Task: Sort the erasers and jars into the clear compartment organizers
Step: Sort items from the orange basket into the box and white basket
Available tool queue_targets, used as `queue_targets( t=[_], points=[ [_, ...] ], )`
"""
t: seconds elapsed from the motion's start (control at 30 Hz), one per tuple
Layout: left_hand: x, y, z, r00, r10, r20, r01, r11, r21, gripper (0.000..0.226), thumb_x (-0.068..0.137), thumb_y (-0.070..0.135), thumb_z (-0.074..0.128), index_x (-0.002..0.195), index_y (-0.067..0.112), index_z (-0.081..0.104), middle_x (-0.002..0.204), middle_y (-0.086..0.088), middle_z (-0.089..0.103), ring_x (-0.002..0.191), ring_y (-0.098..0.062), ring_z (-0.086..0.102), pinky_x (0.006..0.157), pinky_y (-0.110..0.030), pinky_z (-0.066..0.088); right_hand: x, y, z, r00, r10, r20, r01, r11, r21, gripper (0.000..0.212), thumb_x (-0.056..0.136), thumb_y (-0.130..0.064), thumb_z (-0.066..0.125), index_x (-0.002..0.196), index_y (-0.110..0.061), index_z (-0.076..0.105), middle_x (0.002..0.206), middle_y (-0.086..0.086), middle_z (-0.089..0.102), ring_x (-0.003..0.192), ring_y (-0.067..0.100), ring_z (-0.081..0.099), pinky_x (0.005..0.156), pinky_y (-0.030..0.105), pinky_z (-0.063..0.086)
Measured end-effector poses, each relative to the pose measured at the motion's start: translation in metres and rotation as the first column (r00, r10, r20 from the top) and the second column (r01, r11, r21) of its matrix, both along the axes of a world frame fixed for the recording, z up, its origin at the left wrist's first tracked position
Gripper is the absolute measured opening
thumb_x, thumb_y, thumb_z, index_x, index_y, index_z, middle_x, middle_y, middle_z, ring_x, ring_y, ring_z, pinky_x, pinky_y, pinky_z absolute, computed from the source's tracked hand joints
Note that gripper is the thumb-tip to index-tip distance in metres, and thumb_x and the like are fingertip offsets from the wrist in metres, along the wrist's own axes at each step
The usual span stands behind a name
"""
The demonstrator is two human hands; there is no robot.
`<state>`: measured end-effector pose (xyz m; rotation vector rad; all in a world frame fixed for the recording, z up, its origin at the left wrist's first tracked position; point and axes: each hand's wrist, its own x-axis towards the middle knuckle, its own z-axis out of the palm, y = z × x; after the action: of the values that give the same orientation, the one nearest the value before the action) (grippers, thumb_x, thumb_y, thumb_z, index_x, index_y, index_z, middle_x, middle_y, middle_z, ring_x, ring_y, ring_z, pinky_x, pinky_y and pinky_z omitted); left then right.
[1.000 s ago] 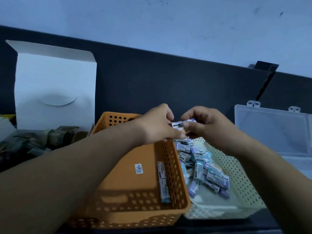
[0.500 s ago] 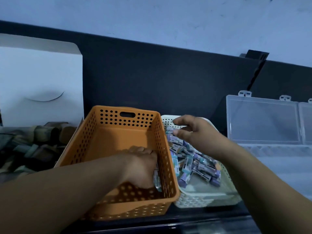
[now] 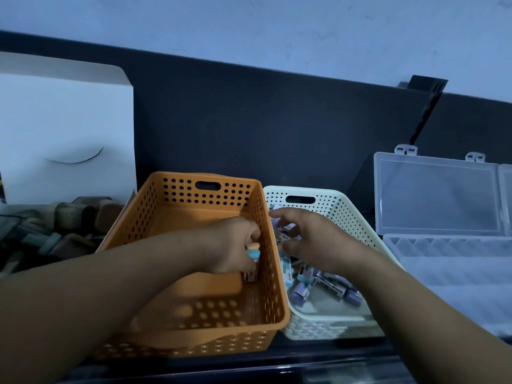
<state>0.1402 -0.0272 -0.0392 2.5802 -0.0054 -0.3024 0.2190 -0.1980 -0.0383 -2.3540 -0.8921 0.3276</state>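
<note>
Inside orange basket (image 3: 177, 195), left hand (image 3: 235, 245) grips eraser (image 3: 253, 254), right hand (image 3: 313, 239) over pile (image 3: 327, 286)

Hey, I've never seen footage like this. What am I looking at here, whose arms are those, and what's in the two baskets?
No machine here: these are a person's two bare arms, filmed by a camera worn on their head, looking forward and down. The left hand is inside an orange basket, gripping a small blue-tipped eraser. The right hand reaches into a cream basket holding a heap of wrapped erasers; whether it has gripped one, I cannot tell. To the right sits a clear organizer with its lid open. A white box stands on the left.
</note>
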Motion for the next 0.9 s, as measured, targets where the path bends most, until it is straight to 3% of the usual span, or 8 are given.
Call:
queue_targets(
  t=[0.07, 0.2, 0.27, 0.37, 0.47, 0.6, 0.7, 0.9],
  points=[
    [-0.001, 0.003, -0.006, 1.0, 0.012, 0.021, -0.011, 1.0, -0.012, 0.024, 0.083, 0.013, 0.068, 0.105, 0.018, 0.062, 0.1, -0.001, 0.065, 0.091, -0.019, 0.063, 0.085, -0.045, 0.053, -0.001, -0.001, 0.0, 1.0, 0.009, 0.002, -0.009, 1.0, 0.0, 0.06, 0.088, -0.013, 0.067, 0.137, -0.041, 0.047, 0.12, -0.01, 0.058, 0.091, 0.005, 0.063, 0.074, 0.021, 0.056],
    [-0.003, 0.004, -0.006, 1.0, 0.013, 0.021, -0.012, 0.997, -0.072, 0.021, 0.082, 0.009, 0.068, 0.098, 0.022, 0.063, 0.095, 0.0, 0.067, 0.089, -0.018, 0.064, 0.084, -0.045, 0.054, -0.002, -0.001, 0.002, 1.0, 0.015, 0.023, -0.015, 1.0, -0.01, 0.059, 0.088, -0.013, 0.066, 0.137, -0.041, 0.046, 0.118, -0.011, 0.057, 0.09, 0.006, 0.063, 0.075, 0.024, 0.057],
    [-0.004, 0.005, -0.002, 0.999, 0.034, 0.034, -0.03, 0.995, -0.098, 0.023, 0.081, 0.008, 0.07, 0.092, 0.026, 0.061, 0.094, 0.002, 0.067, 0.086, -0.015, 0.065, 0.08, -0.039, 0.056, -0.002, 0.0, 0.003, 1.0, 0.019, 0.013, -0.019, 1.0, -0.007, 0.058, 0.089, -0.012, 0.066, 0.136, -0.041, 0.047, 0.116, -0.011, 0.057, 0.089, 0.006, 0.063, 0.074, 0.025, 0.057],
    [-0.005, 0.008, 0.013, 0.992, 0.094, 0.084, -0.08, 0.984, -0.157, 0.022, 0.081, 0.01, 0.072, 0.091, 0.026, 0.06, 0.087, 0.003, 0.067, 0.068, -0.006, 0.062, 0.057, -0.022, 0.05, -0.003, -0.002, 0.004, 1.0, 0.018, -0.024, -0.018, 1.0, 0.016, 0.056, 0.089, -0.013, 0.066, 0.133, -0.042, 0.049, 0.116, -0.012, 0.058, 0.092, 0.003, 0.062, 0.071, 0.02, 0.055],
    [-0.005, 0.007, 0.038, 0.965, 0.186, 0.183, -0.134, 0.954, -0.267, 0.019, 0.08, 0.006, 0.071, 0.092, 0.019, 0.064, 0.08, 0.002, 0.07, 0.055, -0.002, 0.06, 0.046, -0.016, 0.044, -0.002, -0.006, 0.011, 0.999, -0.001, 0.043, 0.0, 1.0, 0.021, 0.053, 0.088, -0.017, 0.068, 0.133, -0.037, 0.05, 0.122, -0.01, 0.058, 0.106, 0.007, 0.058, 0.082, 0.024, 0.054],
    [0.0, -0.014, 0.062, 0.909, 0.267, 0.32, -0.14, 0.92, -0.367, 0.019, 0.076, 0.005, 0.071, 0.086, 0.02, 0.066, 0.075, 0.001, 0.069, 0.059, -0.006, 0.06, 0.055, -0.025, 0.049, -0.007, -0.017, 0.031, 1.0, 0.014, -0.011, -0.011, 0.976, 0.216, 0.053, 0.083, -0.016, 0.074, 0.131, -0.027, 0.054, 0.12, -0.006, 0.061, 0.099, 0.004, 0.063, 0.08, 0.021, 0.055],
    [0.007, -0.037, 0.066, 0.897, 0.275, 0.348, -0.124, 0.909, -0.398, 0.018, 0.076, 0.007, 0.071, 0.089, 0.019, 0.066, 0.081, -0.003, 0.07, 0.066, -0.013, 0.061, 0.061, -0.031, 0.051, -0.013, -0.029, 0.045, 0.998, 0.052, -0.036, -0.037, 0.943, 0.331, 0.038, 0.084, -0.01, 0.072, 0.119, -0.021, 0.061, 0.104, -0.005, 0.069, 0.088, 0.017, 0.068, 0.076, 0.033, 0.056],
    [0.023, -0.07, 0.057, 0.938, 0.187, 0.292, -0.07, 0.927, -0.367, 0.034, 0.08, 0.014, 0.072, 0.112, 0.018, 0.06, 0.092, -0.003, 0.066, 0.083, -0.024, 0.065, 0.074, -0.04, 0.054, 0.003, -0.065, 0.043, 0.997, -0.06, 0.044, 0.048, 0.967, 0.251, 0.02, 0.085, -0.011, 0.071, 0.102, -0.021, 0.067, 0.09, 0.0, 0.071, 0.084, 0.019, 0.068, 0.079, 0.043, 0.056]
  ],
)
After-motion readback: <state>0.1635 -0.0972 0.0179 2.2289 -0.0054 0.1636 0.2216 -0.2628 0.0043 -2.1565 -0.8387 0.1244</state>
